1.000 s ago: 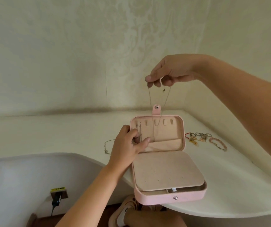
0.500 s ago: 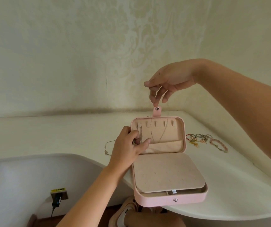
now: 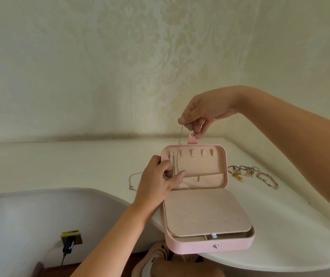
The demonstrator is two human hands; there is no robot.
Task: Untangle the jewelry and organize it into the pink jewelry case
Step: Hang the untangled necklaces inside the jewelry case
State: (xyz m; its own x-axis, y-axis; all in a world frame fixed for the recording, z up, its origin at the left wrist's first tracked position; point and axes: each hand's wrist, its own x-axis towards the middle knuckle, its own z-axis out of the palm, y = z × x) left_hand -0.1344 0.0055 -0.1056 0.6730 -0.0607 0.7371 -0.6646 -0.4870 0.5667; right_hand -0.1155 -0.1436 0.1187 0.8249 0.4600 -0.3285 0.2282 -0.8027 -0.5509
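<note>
Over the case (image 3: 210,246), right hand (image 3: 204,112) pinches the chain (image 3: 180,140) high, left hand (image 3: 158,180) low; seems light, limp, tangly, best held by its ends.

Brightness: soft, even and a little warm; the whole scene has a pale yellowish tone.
Light source: outside the view.
Shadows: weak, with blurry borders; a grey zone lies under the rim of the white table (image 3: 280,264), and the lower side of the right forearm (image 3: 300,140) is darker.
Glare: one small bright spot on the metal snap (image 3: 215,245) of the pink case (image 3: 190,246).
Sharpness: the centre is clear; the thin chain (image 3: 180,140) looks faint before the wall (image 3: 80,76).
Distortion: wide-angle; the table rim curves near the borders.
</note>
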